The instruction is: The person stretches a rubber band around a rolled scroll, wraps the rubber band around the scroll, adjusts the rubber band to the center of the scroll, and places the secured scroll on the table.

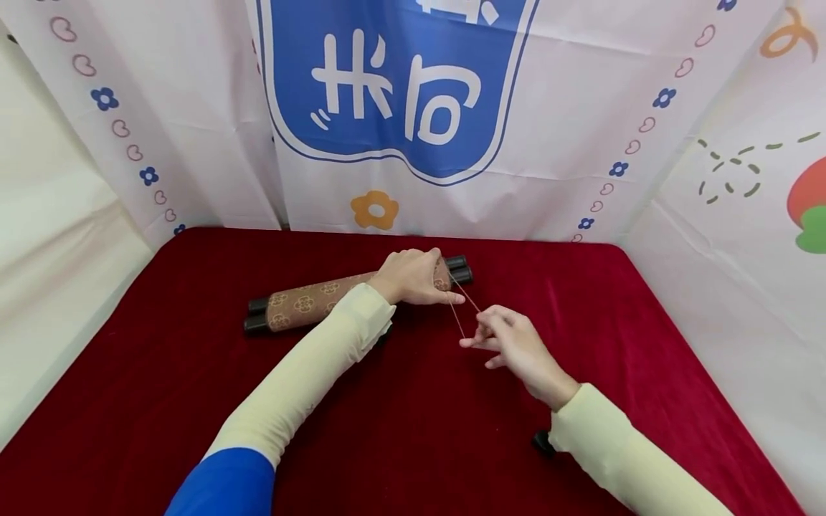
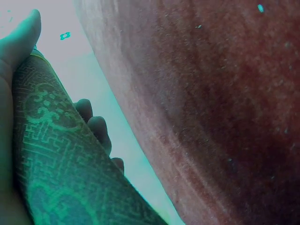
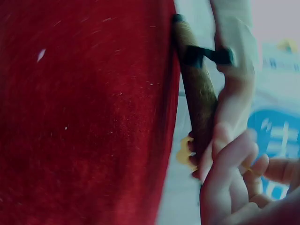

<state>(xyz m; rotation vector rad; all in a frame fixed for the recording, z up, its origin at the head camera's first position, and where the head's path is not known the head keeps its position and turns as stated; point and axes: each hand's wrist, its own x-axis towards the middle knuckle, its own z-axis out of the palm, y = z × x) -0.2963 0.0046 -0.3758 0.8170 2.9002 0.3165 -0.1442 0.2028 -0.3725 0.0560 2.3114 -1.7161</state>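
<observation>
A rolled scroll (image 1: 310,301) in brown cloth with gold flower medallions lies slantwise on the red cloth, paired black rod ends showing at both ends. My left hand (image 1: 409,278) grips it near its right end. In the left wrist view, the thumb is on one side of the roll (image 2: 61,140) and several fingertips (image 2: 98,131) show past the other. A thin cord loop (image 1: 457,320) runs taut from that end to my right hand (image 1: 516,347), which pinches it in bent fingers, in front and to the right of the scroll.
Dark red velvet (image 1: 400,444) covers the table. A white printed curtain (image 1: 213,165) with a blue emblem (image 1: 387,136) hangs along the back edge, and pale side curtains (image 1: 729,236) flank the table. Black wrist straps (image 1: 543,443) show under the sleeves.
</observation>
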